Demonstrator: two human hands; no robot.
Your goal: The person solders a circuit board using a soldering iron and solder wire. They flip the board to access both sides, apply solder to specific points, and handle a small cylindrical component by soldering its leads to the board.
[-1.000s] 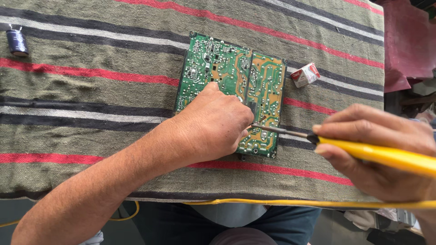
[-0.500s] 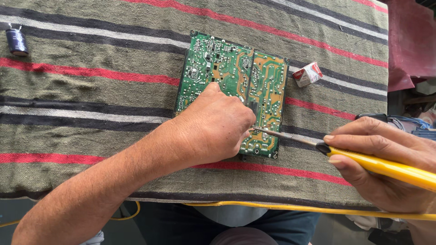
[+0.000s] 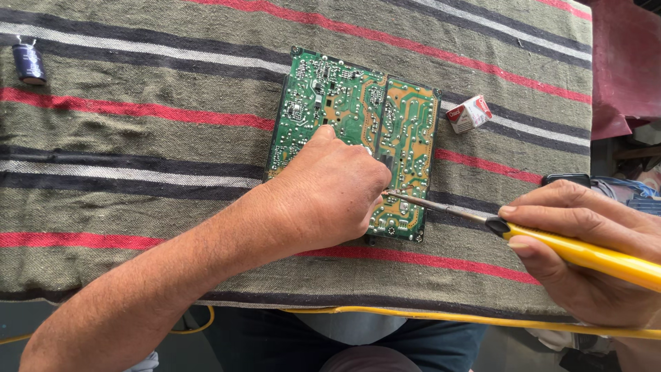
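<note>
A green circuit board (image 3: pixel 344 110) lies solder side up on a striped cloth. My left hand (image 3: pixel 323 196) rests on its lower part, fingers curled and pinching something small and dark near the board's middle; what it is I cannot tell. My right hand (image 3: pixel 585 241) grips a yellow-handled soldering iron (image 3: pixel 585 251) at the right. The iron's thin metal tip (image 3: pixel 413 200) reaches left to the board, right beside my left fingertips.
The striped cloth (image 3: pixel 138 138) covers the table. A dark blue cylindrical capacitor (image 3: pixel 29 63) lies at the far left. A small red and white box (image 3: pixel 469 114) sits right of the board. A yellow cable (image 3: pixel 413 318) runs along the near edge.
My right hand with the iron has drawn slightly to the right, while the tip stays at the board. My left hand has stayed in place.
</note>
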